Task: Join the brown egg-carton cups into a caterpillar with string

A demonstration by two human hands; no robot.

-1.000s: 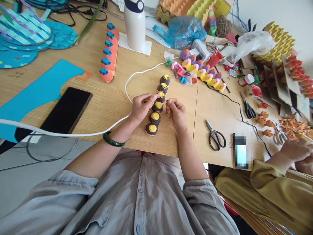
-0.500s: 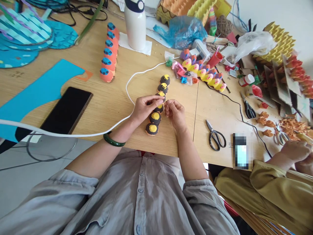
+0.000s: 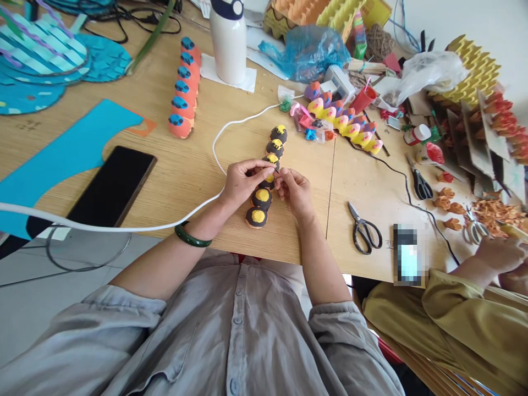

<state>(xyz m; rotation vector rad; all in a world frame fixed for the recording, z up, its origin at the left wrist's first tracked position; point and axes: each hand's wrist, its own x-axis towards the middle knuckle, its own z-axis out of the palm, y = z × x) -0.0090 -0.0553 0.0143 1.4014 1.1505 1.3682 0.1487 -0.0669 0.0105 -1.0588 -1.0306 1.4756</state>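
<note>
A strip of egg-carton cups point(image 3: 261, 199), coated dark with yellow discs on top, lies lengthwise in front of me. Small dark marks sit on the yellow of the far cups; the two nearest discs are plain. Above the middle cups, my left hand point(image 3: 243, 179) pinches with thumb and forefinger. Close against it, my right hand point(image 3: 295, 190) is closed in a pinch too, the fingertips of both hands nearly meeting. Something tiny and dark seems to be between them, too small to name. The hands partly cover the middle cups.
An orange cup strip point(image 3: 181, 104), white bottle point(image 3: 229, 49) and black phone point(image 3: 113, 184) stand or lie to the left. A white cable point(image 3: 165, 226) crosses under my left forearm. Scissors point(image 3: 365, 228) lie right. A co-worker's hand point(image 3: 499, 256) is at far right, near orange scraps point(image 3: 495, 212).
My right hand has shifted slightly left, bringing its fingertips up to those of my left hand. The left hand and the cup strip are almost unchanged.
</note>
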